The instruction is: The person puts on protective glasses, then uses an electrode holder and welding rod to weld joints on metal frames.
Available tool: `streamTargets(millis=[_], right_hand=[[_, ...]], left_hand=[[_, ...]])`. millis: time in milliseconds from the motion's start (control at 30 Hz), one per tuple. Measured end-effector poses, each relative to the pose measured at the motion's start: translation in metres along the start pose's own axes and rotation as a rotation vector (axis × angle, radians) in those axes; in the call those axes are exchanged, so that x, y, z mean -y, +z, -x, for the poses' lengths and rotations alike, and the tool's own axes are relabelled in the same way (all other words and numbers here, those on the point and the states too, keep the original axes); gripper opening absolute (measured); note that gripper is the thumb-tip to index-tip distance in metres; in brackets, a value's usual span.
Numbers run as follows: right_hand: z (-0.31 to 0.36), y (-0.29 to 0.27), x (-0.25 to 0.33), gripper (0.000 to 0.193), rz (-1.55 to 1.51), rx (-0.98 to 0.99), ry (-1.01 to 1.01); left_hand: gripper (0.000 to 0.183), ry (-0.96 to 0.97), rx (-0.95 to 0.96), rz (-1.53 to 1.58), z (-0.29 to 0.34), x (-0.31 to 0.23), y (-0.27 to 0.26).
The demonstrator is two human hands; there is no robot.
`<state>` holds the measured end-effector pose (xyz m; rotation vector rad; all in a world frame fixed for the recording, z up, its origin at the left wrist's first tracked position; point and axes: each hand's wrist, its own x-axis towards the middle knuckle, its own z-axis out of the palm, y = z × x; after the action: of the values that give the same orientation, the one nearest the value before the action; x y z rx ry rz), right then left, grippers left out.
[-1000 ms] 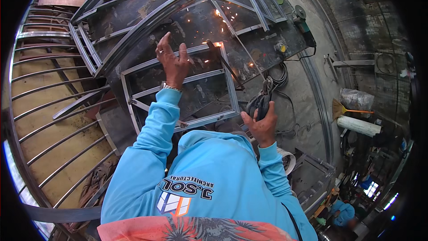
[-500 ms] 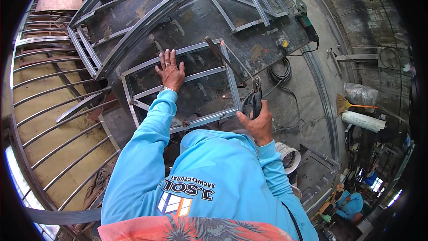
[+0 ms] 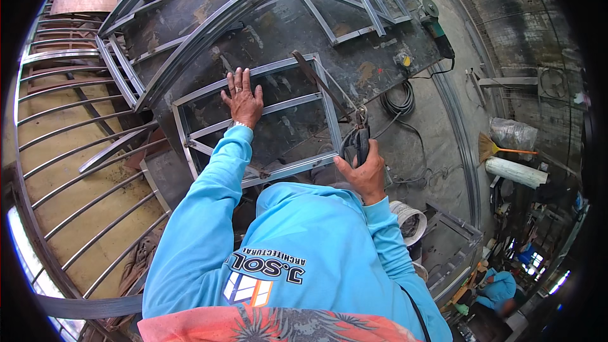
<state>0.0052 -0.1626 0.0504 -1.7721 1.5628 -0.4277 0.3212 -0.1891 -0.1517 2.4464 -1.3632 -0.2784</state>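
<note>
A rectangular frame of silver metal tubing [image 3: 275,108], with a crossbar inside, lies on the dark steel table [image 3: 266,44]. My left hand [image 3: 244,100] rests on its far bar, palm down with the fingers stretched. To the right of the frame, my right hand [image 3: 365,173] is closed around a black welding electrode holder [image 3: 361,142]. A thin welding rod [image 3: 340,89] runs from its jaws toward the frame's far right corner; I cannot tell whether the tip touches. A dark flat metal bar [image 3: 311,76] lies slantwise across that corner.
Curved metal frames [image 3: 209,28] lie farther back on the table. An angle grinder [image 3: 434,25] sits at its right edge. Coiled cable [image 3: 397,100] is on the floor, with a broom [image 3: 500,147] farther right. A barred metal panel [image 3: 82,152] stands left; another person [image 3: 498,288] is at lower right.
My right hand and the electrode holder have shifted slightly toward me, and the rod's tip has drawn a little back from the corner. The small orange glow there is gone. My left hand stays put.
</note>
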Motion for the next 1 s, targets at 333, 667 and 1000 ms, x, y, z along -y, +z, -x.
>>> streamTargets(millis=[333,667,1000], right_hand=[[-0.0012,0.0004,0.0007,0.062,0.021,-0.002,-0.003],[0.0047,0.0032,-0.0041,0.058,-0.099,-0.062,0.062],[0.0025,0.0081,-0.0016,0.061,-0.038,-0.046,0.025]], left_hand=[[0.065,0.018,-0.035,-0.040,0.0005,-0.0034,-0.0025],[0.065,0.007,-0.018,-0.005,-0.0003,-0.0004,-0.0005],[0.064,0.008,-0.021,-0.004,0.0000,-0.0008,-0.0005]])
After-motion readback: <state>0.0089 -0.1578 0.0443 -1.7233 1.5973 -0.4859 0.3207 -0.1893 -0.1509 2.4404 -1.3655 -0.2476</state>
